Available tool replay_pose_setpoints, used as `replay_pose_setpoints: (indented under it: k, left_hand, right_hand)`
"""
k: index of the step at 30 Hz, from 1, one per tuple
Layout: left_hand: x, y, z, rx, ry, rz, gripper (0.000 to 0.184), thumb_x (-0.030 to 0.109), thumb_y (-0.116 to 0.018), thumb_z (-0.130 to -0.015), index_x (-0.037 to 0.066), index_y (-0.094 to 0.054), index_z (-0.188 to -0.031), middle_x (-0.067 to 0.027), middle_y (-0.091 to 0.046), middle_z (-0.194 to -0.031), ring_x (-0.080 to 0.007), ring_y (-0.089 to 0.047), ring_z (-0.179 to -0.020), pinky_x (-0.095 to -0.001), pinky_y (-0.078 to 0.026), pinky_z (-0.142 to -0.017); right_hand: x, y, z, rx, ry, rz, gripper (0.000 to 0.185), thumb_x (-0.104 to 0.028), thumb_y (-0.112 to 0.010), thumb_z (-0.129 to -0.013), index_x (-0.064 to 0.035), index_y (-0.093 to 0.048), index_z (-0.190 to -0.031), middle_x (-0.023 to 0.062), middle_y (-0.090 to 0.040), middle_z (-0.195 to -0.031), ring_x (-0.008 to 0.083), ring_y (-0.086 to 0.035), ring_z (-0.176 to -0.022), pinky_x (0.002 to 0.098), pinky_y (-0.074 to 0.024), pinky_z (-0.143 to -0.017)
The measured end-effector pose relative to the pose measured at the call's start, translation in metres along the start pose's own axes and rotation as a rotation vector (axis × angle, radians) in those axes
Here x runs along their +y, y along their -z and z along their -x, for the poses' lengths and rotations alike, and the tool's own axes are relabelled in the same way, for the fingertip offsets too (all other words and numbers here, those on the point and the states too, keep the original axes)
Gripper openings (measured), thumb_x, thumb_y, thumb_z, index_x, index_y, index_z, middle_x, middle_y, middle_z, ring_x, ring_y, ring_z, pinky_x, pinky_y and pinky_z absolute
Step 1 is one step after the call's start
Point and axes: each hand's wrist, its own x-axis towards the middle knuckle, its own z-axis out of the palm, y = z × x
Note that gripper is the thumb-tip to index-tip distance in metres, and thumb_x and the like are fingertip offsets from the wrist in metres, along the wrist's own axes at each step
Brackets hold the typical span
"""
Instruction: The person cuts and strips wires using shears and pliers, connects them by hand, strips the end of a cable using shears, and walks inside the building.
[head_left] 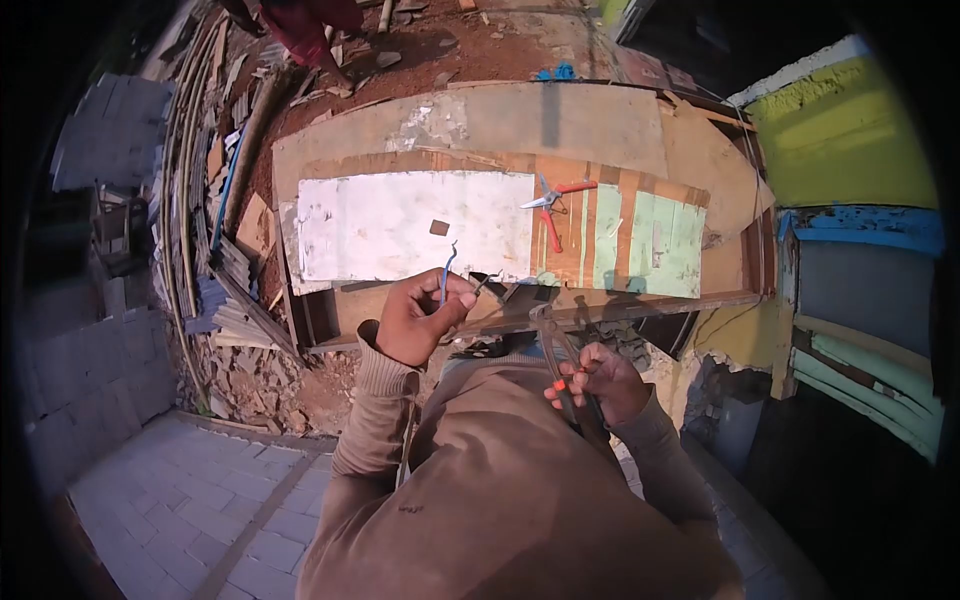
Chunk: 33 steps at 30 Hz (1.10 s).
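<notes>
My left hand (418, 318) is closed in a pinch on a short blue wire (447, 272), whose bent end sticks up past the fingers; a dark tip also shows beside the thumb. In my right hand (612, 382) are long pliers (553, 345) with dark handles and some red on them, their jaws pointing up and away from me. Beyond both hands, red-handled cutters (552, 201) lie with handles spread on a board with a white panel (380, 225) and pale green strips (668, 245). A small brown square (439, 228) is on the white panel.
The board rests on a larger wooden surface (590, 120). Poles (176, 180) and broken sheets (240, 305) are piled at the left. A person's legs (325, 62) show at the top left. A yellow-green wall (840, 140) and blue frame (870, 235) stand at the right.
</notes>
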Motion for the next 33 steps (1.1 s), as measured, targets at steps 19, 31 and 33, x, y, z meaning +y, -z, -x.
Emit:
replay_pose_setpoints:
  k: [19,31,33]
  left_hand:
    - [0.004,0.031,0.035,-0.137,0.034,-0.105,0.007,0.004,-0.068,-0.089,-0.002,-0.070,-0.086,0.0000,-0.064,-0.073,-0.0038,-0.053,-0.067,-0.0223,-0.042,-0.059]
    - [0.015,0.023,0.035,-0.269,-0.026,-0.338,0.010,0.009,-0.071,-0.083,0.001,-0.068,-0.078,0.0031,-0.056,-0.061,-0.0027,-0.046,-0.059,-0.0245,-0.038,-0.054]
    - [0.022,0.022,0.036,-0.292,0.018,-0.338,0.005,0.002,-0.068,-0.083,-0.002,-0.071,-0.086,-0.0002,-0.066,-0.070,-0.0031,-0.053,-0.064,-0.0215,-0.041,-0.058]
  right_hand:
    - [-0.039,-0.022,-0.002,-0.540,-0.237,0.541,0.043,-0.004,-0.060,-0.088,-0.0036,-0.042,-0.127,0.0226,-0.050,-0.136,0.0321,-0.058,-0.120,0.0407,-0.0488,-0.095]
    - [-0.074,-0.063,0.006,-0.562,-0.058,1.455,0.061,0.012,-0.040,-0.070,0.0029,-0.043,-0.131,0.0137,-0.054,-0.120,0.0251,-0.055,-0.116,0.0353,-0.0378,-0.104]
    - [-0.073,-0.060,0.005,-0.637,0.251,1.537,0.061,0.012,-0.042,-0.070,0.0024,-0.044,-0.129,0.0139,-0.052,-0.110,0.0306,-0.055,-0.108,0.0371,-0.0390,-0.103]
